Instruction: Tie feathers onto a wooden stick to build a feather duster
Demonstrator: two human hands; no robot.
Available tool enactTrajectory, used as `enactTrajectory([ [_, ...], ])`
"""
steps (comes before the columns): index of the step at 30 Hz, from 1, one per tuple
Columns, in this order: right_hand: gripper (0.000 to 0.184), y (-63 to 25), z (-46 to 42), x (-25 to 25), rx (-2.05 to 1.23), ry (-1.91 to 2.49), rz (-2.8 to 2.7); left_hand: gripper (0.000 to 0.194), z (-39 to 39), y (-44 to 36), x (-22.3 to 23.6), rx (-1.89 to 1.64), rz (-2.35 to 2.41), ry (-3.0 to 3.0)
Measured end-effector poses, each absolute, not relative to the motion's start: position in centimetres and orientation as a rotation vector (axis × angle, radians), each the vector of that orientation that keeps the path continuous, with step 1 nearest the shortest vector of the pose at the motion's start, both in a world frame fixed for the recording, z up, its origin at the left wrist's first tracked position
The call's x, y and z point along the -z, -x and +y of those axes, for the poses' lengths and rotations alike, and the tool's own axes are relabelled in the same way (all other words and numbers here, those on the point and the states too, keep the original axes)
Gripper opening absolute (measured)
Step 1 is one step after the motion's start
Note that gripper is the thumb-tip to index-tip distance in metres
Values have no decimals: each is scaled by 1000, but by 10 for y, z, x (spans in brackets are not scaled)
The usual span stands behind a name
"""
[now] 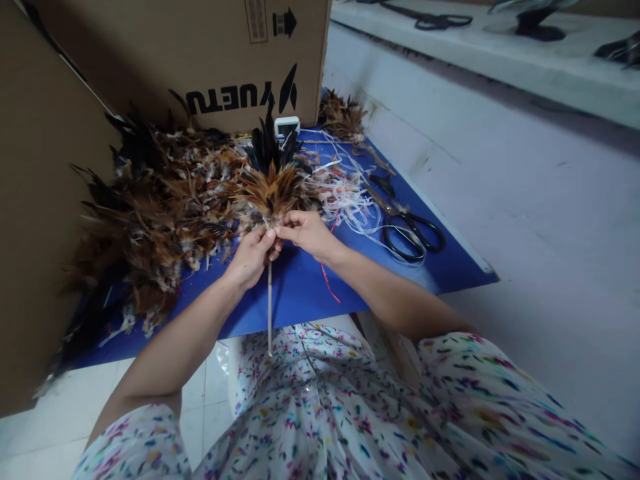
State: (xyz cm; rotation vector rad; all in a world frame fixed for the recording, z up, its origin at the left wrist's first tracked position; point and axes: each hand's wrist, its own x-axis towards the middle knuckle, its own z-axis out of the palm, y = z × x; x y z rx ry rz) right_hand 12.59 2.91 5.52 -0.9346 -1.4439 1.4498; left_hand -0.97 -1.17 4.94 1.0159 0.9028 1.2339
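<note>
A feather duster head [273, 183] of brown and black feathers sits on top of a thin wooden stick [270, 307] that points down toward my lap. My left hand [253, 257] is closed round the stick just under the feathers. My right hand [305, 232] pinches the base of the feather bunch from the right, fingertips touching the left hand's. A big heap of loose brown and black feathers [155, 220] lies to the left on the blue mat [300, 287].
Black-handled scissors [410, 230] and a tangle of white and pink plastic strips [345, 193] lie right of my hands. A cardboard box [210, 53] stands behind, another cardboard wall [35, 200] at left. A red string [330, 283] hangs under my right wrist.
</note>
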Motion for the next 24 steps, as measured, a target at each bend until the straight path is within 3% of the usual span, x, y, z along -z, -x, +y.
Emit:
enactTrajectory([
  [9, 6, -128, 33, -43, -1290, 867, -1648, 41, -8, 11, -42, -1252, 951, -1041],
  [14, 9, -130, 36, -41, -1243, 897, -1650, 42, -8, 10, -44, -1271, 963, -1039],
  [20, 9, -131, 22, -59, -864, 891, -1671, 28, -5, 9, -40, -1269, 965, -985],
  [24, 9, -120, 11, -80, -670, 742, -2019, 23, -5, 4, -33, -1329, 935, -892],
])
